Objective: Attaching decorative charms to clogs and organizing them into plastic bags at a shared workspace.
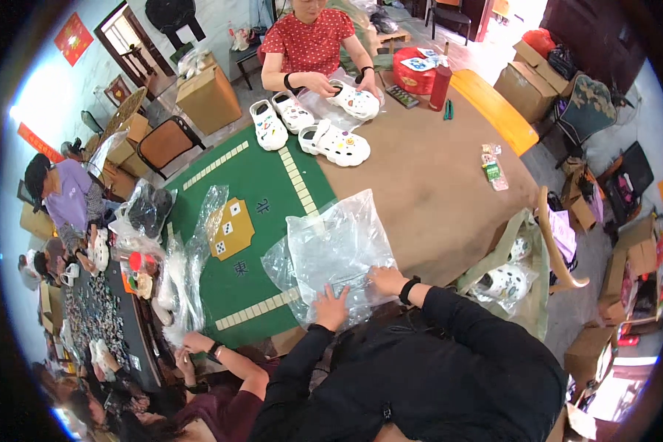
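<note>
A clear plastic bag (339,239) lies spread over the near edge of the table in front of me. My left hand (332,308) rests on its near part with the fingers apart. At the bag's right near side, my right hand (387,281) is closed, its fingertips pinching the plastic. A second crumpled clear bag seems to lie beneath, at the left. Beyond the bags stand white clogs with colourful charms: one clog (337,144) nearest me, another (269,127) to its left, and one (293,112) behind.
Across the table, a person in a red dotted top handles a clog (355,102) over clear plastic. Bagged clogs sit in a green sack (535,276) at the right. A red bottle (440,87) stands far right. People work at the left beside a plastic heap (180,283).
</note>
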Available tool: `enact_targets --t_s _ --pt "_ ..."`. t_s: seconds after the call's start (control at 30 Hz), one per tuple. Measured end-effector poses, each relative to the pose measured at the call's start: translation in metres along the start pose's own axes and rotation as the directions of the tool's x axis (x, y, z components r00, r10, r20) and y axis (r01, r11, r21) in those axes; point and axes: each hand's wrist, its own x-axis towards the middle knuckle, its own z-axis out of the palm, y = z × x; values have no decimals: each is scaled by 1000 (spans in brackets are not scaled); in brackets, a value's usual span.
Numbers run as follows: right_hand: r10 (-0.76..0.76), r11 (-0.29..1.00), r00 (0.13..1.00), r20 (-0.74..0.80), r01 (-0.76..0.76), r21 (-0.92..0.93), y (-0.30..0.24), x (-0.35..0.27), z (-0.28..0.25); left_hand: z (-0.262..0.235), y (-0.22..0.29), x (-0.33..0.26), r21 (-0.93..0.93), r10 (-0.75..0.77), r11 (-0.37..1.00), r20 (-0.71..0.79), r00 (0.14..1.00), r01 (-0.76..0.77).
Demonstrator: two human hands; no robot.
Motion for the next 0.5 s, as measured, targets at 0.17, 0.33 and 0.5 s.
enact_targets --t_s 0.17,0.33,0.5 --pt "-1 1000 983 186 2 -1 4 7 8 14 2 -2 -51 -5 999 105 994 11" --pt "-55 976 994 92 73 -207 -4 -4 17 31 3 -3 25 14 1000 71 997 -16" --pt "-17 986 978 209 51 -160 -14 9 16 60 -1 2 119 -34 992 -20 999 36"
